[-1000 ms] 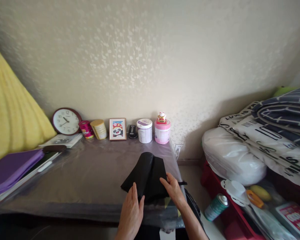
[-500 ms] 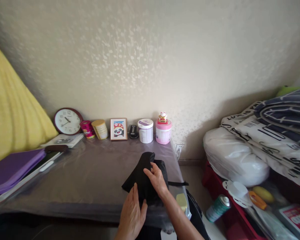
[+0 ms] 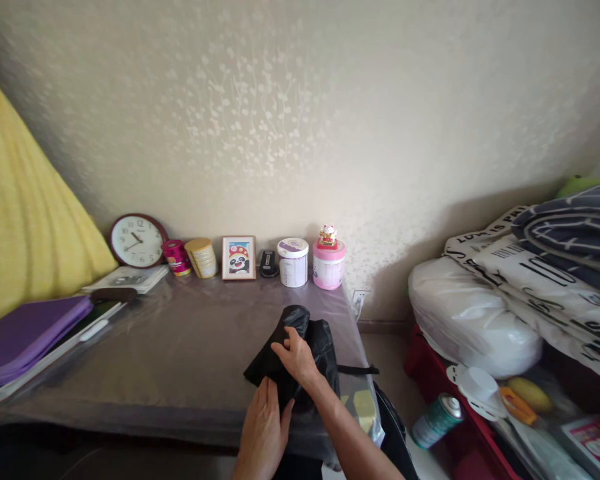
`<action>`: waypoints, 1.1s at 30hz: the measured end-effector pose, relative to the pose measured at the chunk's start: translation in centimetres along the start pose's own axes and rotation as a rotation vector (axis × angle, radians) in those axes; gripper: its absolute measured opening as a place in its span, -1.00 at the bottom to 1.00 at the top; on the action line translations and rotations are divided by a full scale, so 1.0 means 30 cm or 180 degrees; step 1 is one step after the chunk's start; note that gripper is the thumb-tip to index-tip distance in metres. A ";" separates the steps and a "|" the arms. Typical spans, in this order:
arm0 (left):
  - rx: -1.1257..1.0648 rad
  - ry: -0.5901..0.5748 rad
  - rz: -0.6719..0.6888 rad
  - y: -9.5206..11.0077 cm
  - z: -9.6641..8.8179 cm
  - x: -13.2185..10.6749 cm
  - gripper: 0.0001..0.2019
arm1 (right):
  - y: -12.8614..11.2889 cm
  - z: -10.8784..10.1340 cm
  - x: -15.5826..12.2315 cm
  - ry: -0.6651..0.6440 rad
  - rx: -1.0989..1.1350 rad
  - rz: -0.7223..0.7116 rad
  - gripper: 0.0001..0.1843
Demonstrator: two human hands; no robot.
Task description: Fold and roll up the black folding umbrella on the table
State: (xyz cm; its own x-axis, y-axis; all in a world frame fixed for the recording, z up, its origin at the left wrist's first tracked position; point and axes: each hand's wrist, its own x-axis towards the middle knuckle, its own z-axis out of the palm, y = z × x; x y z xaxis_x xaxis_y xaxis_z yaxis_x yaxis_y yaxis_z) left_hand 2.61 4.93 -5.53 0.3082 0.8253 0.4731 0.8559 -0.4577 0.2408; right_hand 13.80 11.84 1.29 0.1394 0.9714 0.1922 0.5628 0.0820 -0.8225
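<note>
A dark bundle of thin, shiny black cloth (image 3: 325, 353) lies crumpled and partly folded near the right end of the table. A narrow black strap (image 3: 357, 370) sticks out from its right side. My left hand (image 3: 264, 423) is at the near edge of the cloth, its fingers together on one side and the thumb on the other, with cloth between them. Higher up, my right hand (image 3: 297, 360) rests on the left flap, thumb and fingers apart. Its palm side and part of the cloth are hidden by the hand and forearm.
Along the wall stand a clock (image 3: 138, 241), a picture frame (image 3: 239, 258), a white tub (image 3: 293, 263) and a pink tub (image 3: 329, 267) bearing a cat figurine. Purple folders (image 3: 35, 337) lie left. Right of the table are a spray can (image 3: 437, 420) and a red bin (image 3: 473, 427).
My right hand has slid left across the cloth, away from the fold it was at. More of the cloth's right part shows. My left hand has barely moved.
</note>
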 end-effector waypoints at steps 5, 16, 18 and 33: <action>-0.0057 0.0250 -0.0305 0.008 0.001 -0.018 -0.44 | -0.011 -0.012 -0.010 -0.0123 -0.0046 -0.0179 -0.61; 0.0064 0.0005 0.0045 0.016 -0.036 0.000 -0.51 | 0.009 -0.025 -0.022 -0.0482 0.0479 -0.0502 -0.69; 0.0207 0.0067 0.0064 0.009 -0.018 -0.008 -0.55 | 0.000 -0.044 -0.057 -0.0380 0.0345 -0.0807 -0.73; 0.0098 0.0203 -0.0057 -0.016 0.042 -0.021 -0.44 | 0.135 -0.070 0.071 0.0061 -0.1174 -0.1871 -0.69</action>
State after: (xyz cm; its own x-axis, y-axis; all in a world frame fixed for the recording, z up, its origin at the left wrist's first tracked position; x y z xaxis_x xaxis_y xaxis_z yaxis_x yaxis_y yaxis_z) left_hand 2.54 5.04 -7.01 0.2666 0.8101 0.5222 0.8737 -0.4319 0.2239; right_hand 18.09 13.77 -0.49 -0.2610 0.7845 0.5625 0.7890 0.5091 -0.3440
